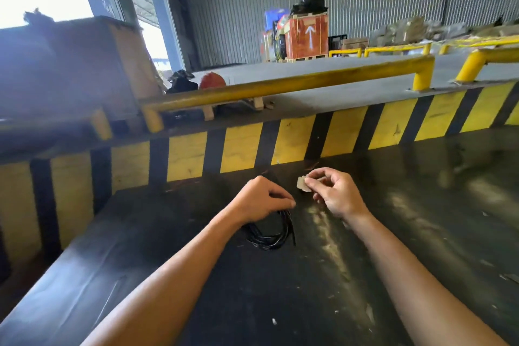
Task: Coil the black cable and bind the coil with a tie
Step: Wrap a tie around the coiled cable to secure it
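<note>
1. Black cable (269,236) — already gathered into a small coil of several loops. The coil hangs from the left hand down to the dark work surface (393,275); whether its lowest loops rest on the surface cannot be told. One short free end stands out at the coil's right side.

2. Left hand (262,199) — closed, fingers pinching the top of the coil where the loops meet. It sits directly above the coil, holding the turns together.

3. Right hand (335,191) — thumb and forefinger pinched on a small pale piece (304,184), with a dark bit just under it. This is probably the tie or a tag on it; too small to say for certain. The hand is just to the right of the left hand and slightly farther from the body, not touching the coil.

4. Progress, as judged — coiling looks complete; binding is not yet done. No tie is seen around the loops.

5. Remaining — bring the pale piece to the pinched top of the coil, wrap it round the bundle and fasten it.

6. Surroundings — yellow-and-black striped edge (297,139) behind the surface; yellow rail (280,85) above it.
</note>
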